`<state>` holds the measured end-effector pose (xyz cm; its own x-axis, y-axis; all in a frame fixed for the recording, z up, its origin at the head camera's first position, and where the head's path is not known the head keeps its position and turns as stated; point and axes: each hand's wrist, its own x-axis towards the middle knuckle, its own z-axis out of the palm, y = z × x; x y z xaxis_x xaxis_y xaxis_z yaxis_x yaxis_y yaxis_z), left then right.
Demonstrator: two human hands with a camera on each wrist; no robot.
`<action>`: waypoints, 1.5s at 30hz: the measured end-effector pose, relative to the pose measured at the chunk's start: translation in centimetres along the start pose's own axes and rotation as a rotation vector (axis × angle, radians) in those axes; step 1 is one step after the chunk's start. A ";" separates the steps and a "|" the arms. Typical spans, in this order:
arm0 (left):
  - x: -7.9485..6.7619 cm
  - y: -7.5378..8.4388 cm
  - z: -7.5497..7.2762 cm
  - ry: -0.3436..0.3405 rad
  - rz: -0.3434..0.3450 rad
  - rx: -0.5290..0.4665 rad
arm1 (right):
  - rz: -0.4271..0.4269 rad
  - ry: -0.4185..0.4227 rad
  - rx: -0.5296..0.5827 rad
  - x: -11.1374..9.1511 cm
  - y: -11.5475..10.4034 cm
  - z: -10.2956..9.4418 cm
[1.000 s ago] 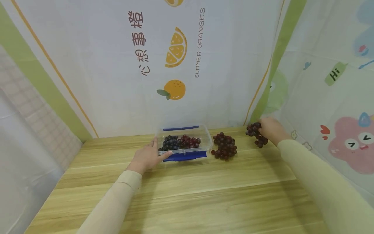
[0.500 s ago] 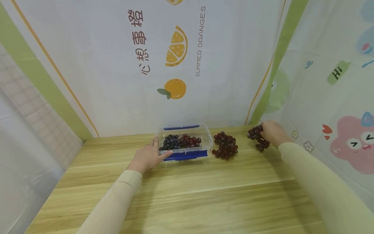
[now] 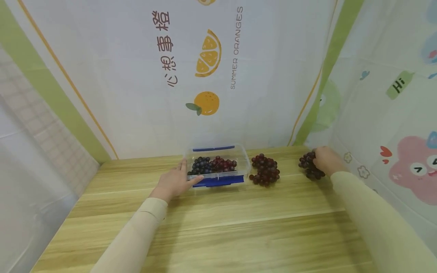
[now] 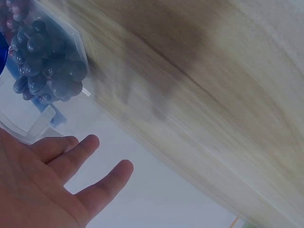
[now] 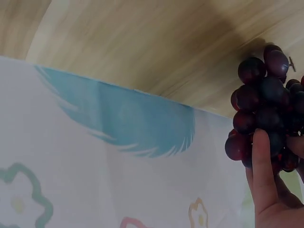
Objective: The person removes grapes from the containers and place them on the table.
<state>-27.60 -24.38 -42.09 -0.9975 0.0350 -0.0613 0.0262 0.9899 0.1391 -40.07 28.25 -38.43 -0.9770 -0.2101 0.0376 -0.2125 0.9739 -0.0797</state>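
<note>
My left hand (image 3: 172, 184) rests against the left end of a clear plastic container (image 3: 218, 181) with blue clips, its thumb along the front rim. In the left wrist view its fingers (image 4: 107, 186) are spread and fairly straight. Inside the container lie a bunch of blue-black grapes (image 3: 201, 165) and a bunch of red grapes (image 3: 223, 164). Over at the right, my right hand (image 3: 327, 161) holds a bunch of dark red grapes (image 5: 266, 102) low at the table's back right. Fingers and thumb pinch it from the side. Part of the bunch is hidden or out of frame.
Another bunch of dark red grapes (image 3: 265, 170) lies on the wooden table (image 3: 225, 231), just right of the container. A white printed cloth (image 3: 143, 125) hangs behind the table's back edge. A second patterned cloth (image 3: 372, 125) borders the right side.
My right hand has moved right and lower toward the table with the grapes. My left hand stays at the container. The whole head view has shifted slightly.
</note>
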 end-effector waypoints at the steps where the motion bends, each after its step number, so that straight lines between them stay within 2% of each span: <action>1: 0.0 0.0 0.0 -0.001 0.002 -0.001 | -0.005 0.010 0.001 0.0 0.0 0.1; 7: 0.2 0.2 0.3 -0.012 0.003 -0.004 | -0.021 0.054 -0.015 0.1 -0.1 0.9; 11: 0.2 0.2 0.4 -0.015 0.001 -0.001 | -0.010 0.029 -0.062 0.1 -0.2 1.3; 19: 0.2 0.3 0.3 -0.001 0.001 -0.018 | 0.065 -0.088 0.016 -0.2 0.3 1.8; 25: 0.1 0.3 0.1 -0.009 0.002 -0.019 | 0.004 -0.186 -0.003 -0.2 0.6 2.4; 28: 0.1 0.3 0.0 -0.008 0.005 -0.021 | -0.026 -0.277 -0.016 -0.5 0.6 2.4; 31: 0.1 0.2 0.0 -0.012 0.000 -0.023 | -0.032 -0.374 0.014 -1.0 0.4 1.9; 33: 0.2 0.1 0.1 -0.013 -0.008 -0.028 | -0.036 -0.410 0.036 -1.1 0.5 2.0; 35: 0.2 0.1 0.2 -0.021 -0.017 -0.037 | -0.048 -0.391 0.044 -1.0 0.7 2.2; 42: 0.2 0.2 0.0 -0.030 -0.019 -0.028 | -0.097 -0.149 0.011 -0.1 1.8 3.7; 45: 0.2 0.1 0.0 -0.024 -0.020 -0.023 | -0.083 -0.118 0.021 0.1 1.4 3.4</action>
<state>-27.80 -24.25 -42.13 -0.9959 0.0190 -0.0880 0.0046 0.9870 0.1606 -40.50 29.30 -41.98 -0.9512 -0.2999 -0.0722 -0.2920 0.9509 -0.1024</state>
